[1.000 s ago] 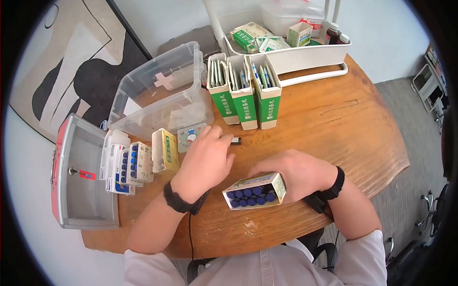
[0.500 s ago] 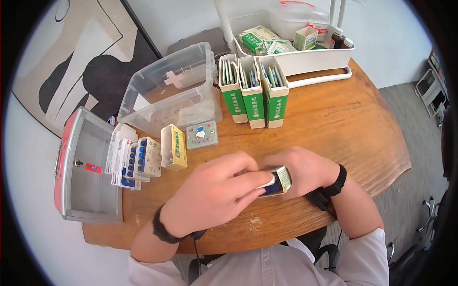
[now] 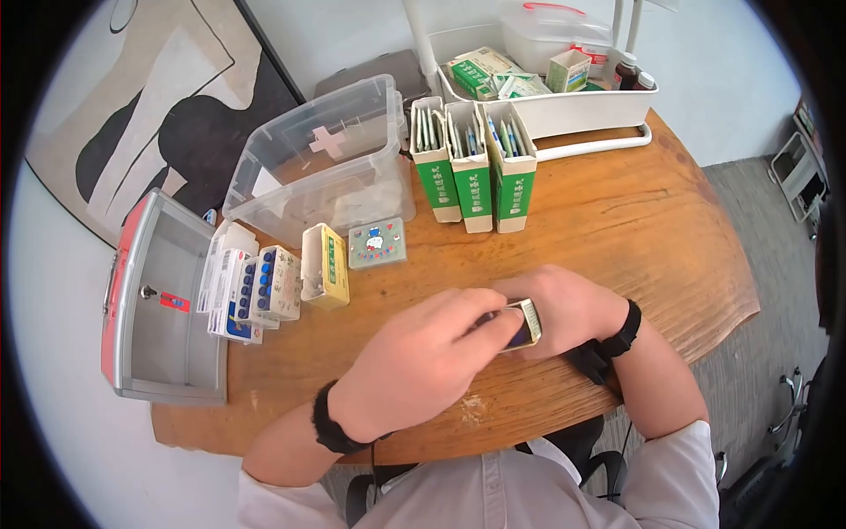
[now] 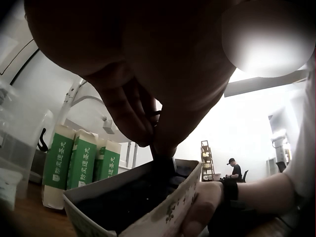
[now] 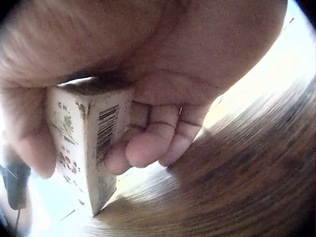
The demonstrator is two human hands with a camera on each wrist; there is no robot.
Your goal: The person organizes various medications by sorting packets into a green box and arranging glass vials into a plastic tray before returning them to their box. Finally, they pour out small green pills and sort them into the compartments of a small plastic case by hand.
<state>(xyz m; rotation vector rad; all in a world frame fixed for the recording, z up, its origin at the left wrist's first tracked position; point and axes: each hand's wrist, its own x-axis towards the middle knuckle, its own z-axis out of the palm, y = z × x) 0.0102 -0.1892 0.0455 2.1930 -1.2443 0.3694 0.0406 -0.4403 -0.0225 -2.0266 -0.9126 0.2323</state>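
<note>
My right hand grips a small printed carton, thumb on one broad face and fingers curled round the barcode side. The carton's open end faces my left hand; blue-capped vials inside show as dark shapes. At that opening my left thumb and fingers pinch a small dark-ended vial, its lower part down inside the carton. From the head view the left fingers cover most of the opening and the vial.
Three green-and-white boxes stand behind the hands. To the left are a yellow box, a patterned flat case, cartons of blue-capped vials, a clear bin and a red-and-grey case. A white tray stands behind.
My left hand picked up the small vial from beside the flat case and brought it right and nearer, to the carton's opening. My right hand kept hold of the carton, now turned more upright.
</note>
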